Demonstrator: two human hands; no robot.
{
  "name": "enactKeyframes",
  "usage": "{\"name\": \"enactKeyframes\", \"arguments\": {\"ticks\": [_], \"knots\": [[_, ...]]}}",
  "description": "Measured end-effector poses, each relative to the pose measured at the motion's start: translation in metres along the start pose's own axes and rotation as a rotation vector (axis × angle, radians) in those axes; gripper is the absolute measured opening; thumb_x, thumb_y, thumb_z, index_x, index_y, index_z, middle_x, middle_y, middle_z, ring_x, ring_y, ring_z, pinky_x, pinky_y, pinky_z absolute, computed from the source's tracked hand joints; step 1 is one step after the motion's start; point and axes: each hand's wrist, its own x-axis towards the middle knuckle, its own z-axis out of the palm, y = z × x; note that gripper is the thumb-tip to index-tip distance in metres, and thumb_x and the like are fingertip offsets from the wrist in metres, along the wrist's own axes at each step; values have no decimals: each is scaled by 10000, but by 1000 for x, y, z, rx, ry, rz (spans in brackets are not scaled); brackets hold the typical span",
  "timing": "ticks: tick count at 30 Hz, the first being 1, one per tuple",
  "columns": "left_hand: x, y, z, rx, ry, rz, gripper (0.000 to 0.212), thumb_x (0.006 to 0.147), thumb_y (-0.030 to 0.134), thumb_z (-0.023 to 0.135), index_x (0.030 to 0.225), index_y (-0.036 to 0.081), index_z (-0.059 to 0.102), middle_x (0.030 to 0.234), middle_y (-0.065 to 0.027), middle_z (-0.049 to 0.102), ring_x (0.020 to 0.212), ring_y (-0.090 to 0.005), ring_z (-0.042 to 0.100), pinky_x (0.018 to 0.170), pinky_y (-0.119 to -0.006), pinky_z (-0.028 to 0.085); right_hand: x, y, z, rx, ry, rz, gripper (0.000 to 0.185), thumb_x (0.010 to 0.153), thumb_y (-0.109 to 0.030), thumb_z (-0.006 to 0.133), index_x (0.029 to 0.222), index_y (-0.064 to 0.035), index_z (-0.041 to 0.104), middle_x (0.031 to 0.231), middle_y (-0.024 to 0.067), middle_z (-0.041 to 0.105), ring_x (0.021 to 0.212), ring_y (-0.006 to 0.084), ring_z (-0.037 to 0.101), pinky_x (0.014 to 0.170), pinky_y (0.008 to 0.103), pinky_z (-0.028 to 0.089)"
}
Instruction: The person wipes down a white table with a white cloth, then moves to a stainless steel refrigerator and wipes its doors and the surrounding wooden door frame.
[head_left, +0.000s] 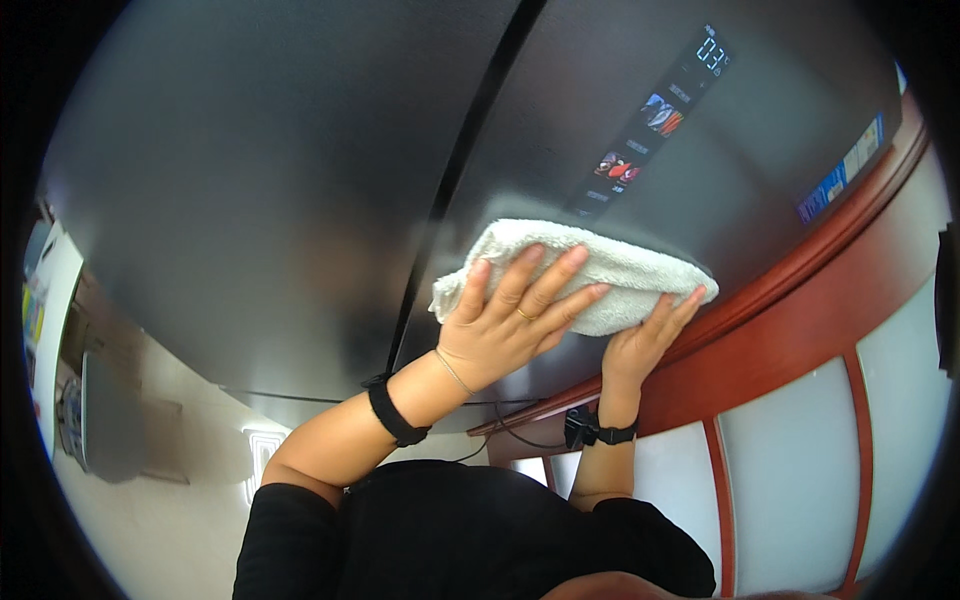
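A folded white terry cloth (637, 266) lies against the dark right door (540, 127) of a refrigerator, just below its lit display strip (637, 142). My left hand (510, 319) presses flat on the cloth with fingers spread; a ring and a thin bracelet show on it. At the cloth's lower right, my right hand (645, 341) has its fingertips on the edge, partly over it. The part of the door under the cloth is hidden. A dark vertical gap (457, 157) separates this door from the left door (247, 172).
Stickers (840, 172) with writing sit near the door's right edge. Beside it runs a reddish wooden frame (795, 292) with frosted panels (787, 442). A dark cable (517, 435) hangs below. Furniture (112, 420) and a white shelf (60, 277) stand at far left.
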Motion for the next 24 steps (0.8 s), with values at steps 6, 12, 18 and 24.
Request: {"name": "enactKeyframes", "arguments": {"ticks": [6,12,18,24], "knots": [[-5,-2,0,4,-45,20,577,890,546,394,1435,378,306,1514,-7,278,1405,-279,216,1140,-523,35,-9,1,2,25,12,12,532,900,-23,472,1398,-141,322,1484,296,147,1352,494,196,1079,589,201],[2,-6,-2,-61,-24,33,657,843,540,425,1450,327,287,1520,14,266,1386,-211,273,1146,-497,32,-14,-11,2,102,14,23,557,944,-76,477,1446,-113,238,1496,293,83,1360,486,173,1076,583,232],[-7,-4,9,-99,-3,64,657,849,536,418,1451,311,283,1526,38,246,1388,-201,259,1157,-475,13,-32,-16,-8,222,-142,50,662,856,110,450,1450,-36,197,1499,295,28,1374,453,156,1098,519,255],[-12,-6,5,-53,-158,99,575,816,514,471,1373,387,401,1506,90,282,1364,-172,284,1158,-441,12,-11,13,-28,314,-292,-7,704,759,92,509,1415,-21,284,1505,290,38,1387,477,72,1101,574,179]]}}
